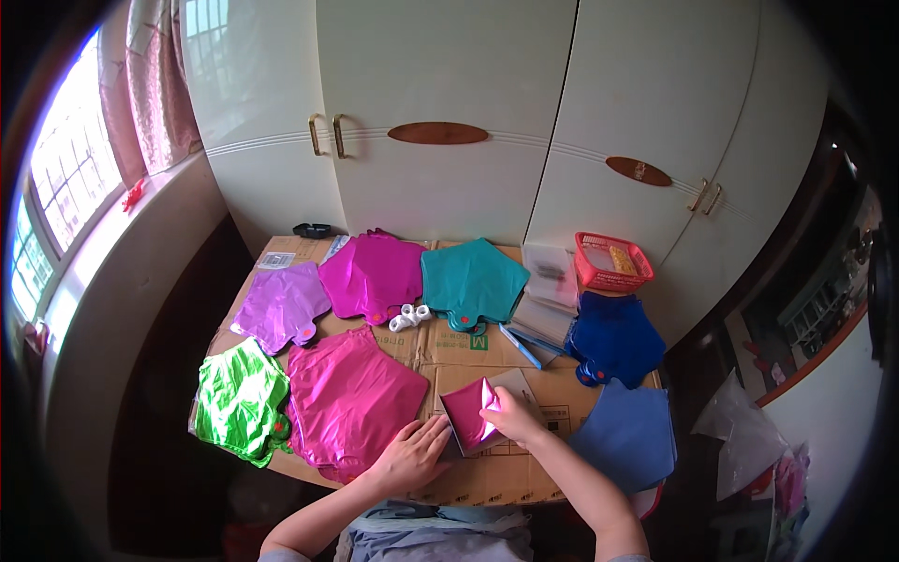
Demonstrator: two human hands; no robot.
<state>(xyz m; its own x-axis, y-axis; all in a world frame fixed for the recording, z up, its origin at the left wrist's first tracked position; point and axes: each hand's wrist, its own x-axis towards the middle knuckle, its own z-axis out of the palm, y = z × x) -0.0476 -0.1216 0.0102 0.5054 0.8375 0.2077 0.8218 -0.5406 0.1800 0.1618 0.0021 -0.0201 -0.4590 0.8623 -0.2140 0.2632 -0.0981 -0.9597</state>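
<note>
A folded pink foil piece (pixel 465 412), like a flat foil balloon, lies in or on a dark-edged square holder (pixel 449 423) near the front of the table. My right hand (pixel 515 418) pinches its bright, raised right edge. Flat beside the holder's left side, my left hand (pixel 412 451) has its fingers stretched out. Just left of that hand spreads a stack of pink foil pieces (pixel 351 403). A light cardboard piece (pixel 518 384) sits partly behind my right hand.
Around the cardboard-covered table (pixel 449 361) lie foil stacks: green (pixel 242 398), lilac (pixel 281 304), magenta (pixel 373 276), teal (pixel 473 281) and dark blue (pixel 615 337). White rolls (pixel 409 317), a blue pen (pixel 521 347), clear plastic bags (pixel 548 318), a red basket (pixel 613 262) and a blue sheet (pixel 629 438) are there too.
</note>
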